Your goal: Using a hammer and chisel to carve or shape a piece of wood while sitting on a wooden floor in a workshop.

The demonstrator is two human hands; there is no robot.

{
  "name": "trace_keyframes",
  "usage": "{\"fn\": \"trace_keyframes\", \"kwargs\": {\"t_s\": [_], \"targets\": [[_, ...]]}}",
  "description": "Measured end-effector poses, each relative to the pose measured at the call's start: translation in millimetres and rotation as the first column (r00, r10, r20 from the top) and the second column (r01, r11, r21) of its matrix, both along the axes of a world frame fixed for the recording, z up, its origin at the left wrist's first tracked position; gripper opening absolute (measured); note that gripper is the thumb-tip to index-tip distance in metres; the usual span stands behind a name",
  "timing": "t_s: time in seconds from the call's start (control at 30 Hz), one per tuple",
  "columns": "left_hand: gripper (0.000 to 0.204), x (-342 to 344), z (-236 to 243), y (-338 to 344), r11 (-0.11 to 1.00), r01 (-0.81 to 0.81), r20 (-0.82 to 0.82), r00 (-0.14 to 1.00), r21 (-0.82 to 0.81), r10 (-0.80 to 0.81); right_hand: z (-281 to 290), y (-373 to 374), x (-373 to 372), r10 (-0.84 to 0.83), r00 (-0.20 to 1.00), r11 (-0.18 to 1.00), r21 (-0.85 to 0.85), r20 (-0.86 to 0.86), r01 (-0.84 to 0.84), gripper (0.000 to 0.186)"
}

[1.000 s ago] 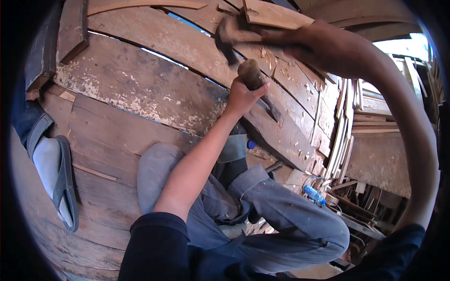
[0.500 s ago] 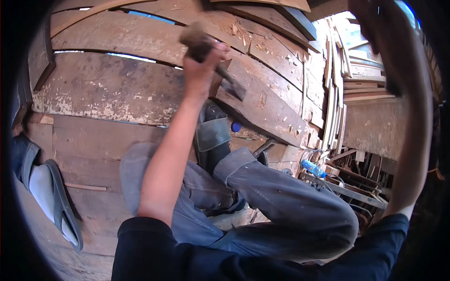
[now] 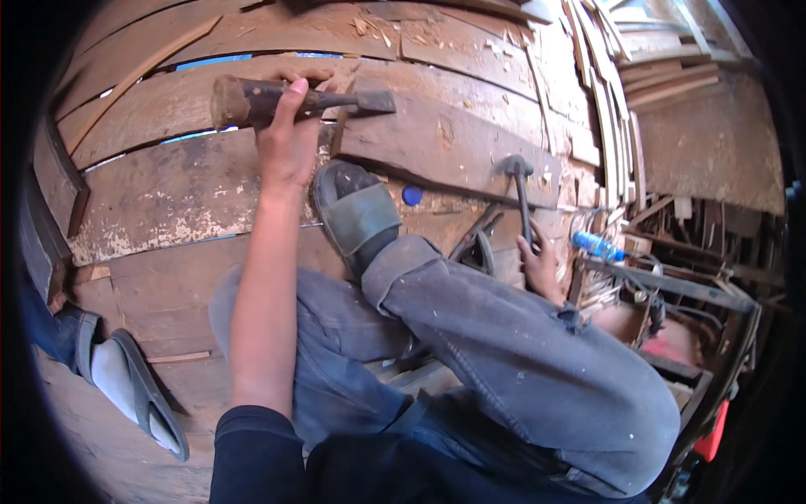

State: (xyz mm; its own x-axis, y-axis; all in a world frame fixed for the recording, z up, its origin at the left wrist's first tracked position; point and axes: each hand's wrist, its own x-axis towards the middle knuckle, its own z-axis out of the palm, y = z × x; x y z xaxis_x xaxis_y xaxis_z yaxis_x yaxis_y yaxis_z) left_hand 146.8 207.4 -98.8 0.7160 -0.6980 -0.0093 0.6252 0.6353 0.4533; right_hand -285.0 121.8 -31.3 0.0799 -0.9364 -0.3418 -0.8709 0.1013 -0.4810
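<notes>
In my left hand (image 3: 285, 134) is a chisel (image 3: 374, 102) with a thick dark wooden handle, lying nearly level with its blade to the right. My thumb and fingers are round its shank end, and the blade shows over the left end of a brown wooden board (image 3: 445, 139). My right hand (image 3: 544, 267), beyond my raised knee, grips the handle of a hammer (image 3: 522, 189). The hammer's head is at the board's right part; whether it touches the wood I cannot tell. My right forearm is hidden behind the knee. My sandalled foot (image 3: 361, 214) is beside the board's near edge.
A blue cap (image 3: 411, 195) lies near the foot. Wood chips are scattered across the gapped plank floor (image 3: 168, 185). At right are stacked strips (image 3: 617, 109), a plastic bottle (image 3: 598, 245) and a metal frame (image 3: 672, 286). Another person's sandalled foot (image 3: 126, 382) is at left.
My right arm has come down from its raised position, and the hammer is now low at the board. My left hand has shifted left, with the chisel turned from slanting to nearly level.
</notes>
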Motion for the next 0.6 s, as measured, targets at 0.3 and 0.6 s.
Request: {"fn": "trace_keyframes", "kwargs": {"t_s": [0.3, 0.6], "targets": [[0.022, -54, 21, 6, 0.992, 0.121, 0.006, 0.993, -0.039, -0.121, -84, 12, -19, 0.253, 0.961, 0.915, -0.35, 0.113, -0.2, 0.056], [0.024, -90, 29, 15, 0.957, 0.285, 0.371, 0.884, 0.053, -0.284, -80, 18, -17, 0.234, 0.939, 0.93, -0.339, 0.251, -0.14, 0.056]]}}
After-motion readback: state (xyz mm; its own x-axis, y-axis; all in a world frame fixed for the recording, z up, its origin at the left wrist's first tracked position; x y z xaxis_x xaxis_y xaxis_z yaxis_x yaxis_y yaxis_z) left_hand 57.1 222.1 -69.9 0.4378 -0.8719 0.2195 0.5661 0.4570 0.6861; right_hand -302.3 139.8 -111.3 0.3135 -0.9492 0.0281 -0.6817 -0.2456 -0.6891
